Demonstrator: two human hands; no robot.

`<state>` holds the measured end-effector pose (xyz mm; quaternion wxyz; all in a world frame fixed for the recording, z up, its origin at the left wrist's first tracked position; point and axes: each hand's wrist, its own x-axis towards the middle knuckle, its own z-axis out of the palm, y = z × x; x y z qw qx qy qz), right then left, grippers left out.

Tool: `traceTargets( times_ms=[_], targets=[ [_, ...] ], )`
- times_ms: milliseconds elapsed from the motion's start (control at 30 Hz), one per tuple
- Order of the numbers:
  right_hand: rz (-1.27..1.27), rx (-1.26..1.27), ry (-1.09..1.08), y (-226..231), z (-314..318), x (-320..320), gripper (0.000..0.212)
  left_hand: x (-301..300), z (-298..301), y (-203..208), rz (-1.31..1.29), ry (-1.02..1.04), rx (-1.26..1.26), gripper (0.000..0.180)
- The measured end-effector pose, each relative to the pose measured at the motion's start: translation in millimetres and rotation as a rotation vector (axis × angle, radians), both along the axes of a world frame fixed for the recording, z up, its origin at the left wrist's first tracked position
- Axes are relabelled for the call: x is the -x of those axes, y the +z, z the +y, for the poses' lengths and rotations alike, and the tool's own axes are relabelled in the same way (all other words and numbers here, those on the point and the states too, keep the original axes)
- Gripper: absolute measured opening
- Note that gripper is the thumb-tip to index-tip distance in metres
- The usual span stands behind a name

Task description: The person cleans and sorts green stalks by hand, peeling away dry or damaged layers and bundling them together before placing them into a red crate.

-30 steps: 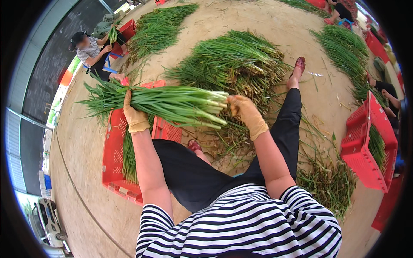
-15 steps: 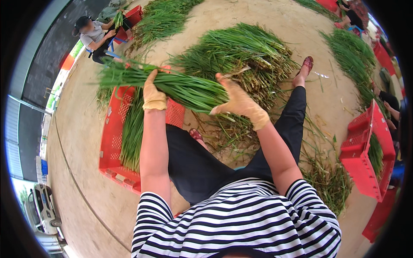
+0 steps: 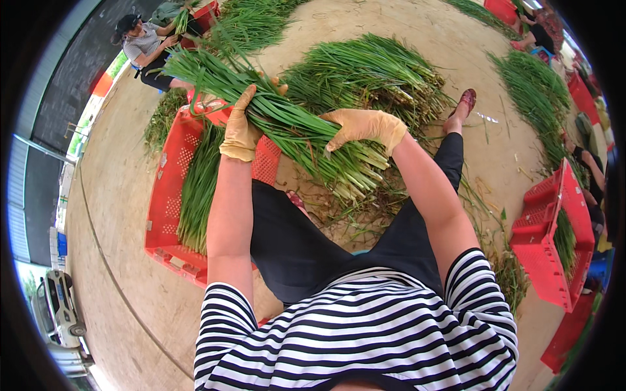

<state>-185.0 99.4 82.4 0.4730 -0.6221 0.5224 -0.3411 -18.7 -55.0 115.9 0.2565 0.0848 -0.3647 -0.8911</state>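
Note:
A thick bundle of garlic chives (image 3: 297, 127) lies slantwise across both my gloved hands, leaf tips to the upper left and pale cut ends to the lower right. My left hand (image 3: 241, 133) is closed round its leafy part, thumb on top and fingertips showing on the far side. Nearer the pale ends, my right hand (image 3: 365, 127) curves over the bundle, thumb on the near side; its fingers are partly hidden. Below my left hand stands a red perforated crate (image 3: 163, 202) with more chives (image 3: 201, 195) laid lengthwise in it.
Beyond my hands lies a large chive pile (image 3: 372, 68). Plant scraps (image 3: 339, 218) litter the floor between my legs. Another red crate (image 3: 544, 238) stands tilted at right. A seated person (image 3: 145, 49) handles chives at the far left, near another heap (image 3: 251, 26).
My right hand has gone from open fingers at the bundle's end to curving over its side. The pale ends now show, and the bundle slopes more steeply down to the right.

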Motion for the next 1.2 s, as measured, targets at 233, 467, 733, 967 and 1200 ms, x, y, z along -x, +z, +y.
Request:
traceTargets(
  times_ms=[233, 467, 733, 967, 1200],
  targets=[
    [-0.320, 0.555, -0.604, -1, 11, 4, 0.040, -11, -43, -16, -0.033, 0.423, -0.150, 0.015],
    [0.469, 0.224, -0.963, -51, 51, -37, 0.041, -24, -42, -6, -0.084, 0.581, -0.151, 0.015],
    [-0.233, 0.318, -1.061, -80, 8, -57, 0.029, -20, -43, -11, -0.062, 0.527, -0.142, 0.015],
    [-0.546, 0.326, -1.345, -143, 57, -13, 0.018, -27, -34, -2, -0.124, 0.710, -0.119, 0.022],
    [-0.910, 0.198, -1.209, -119, 60, -45, 0.035, -45, -58, -16, -0.007, 0.676, -0.169, 0.020]
  ],
)
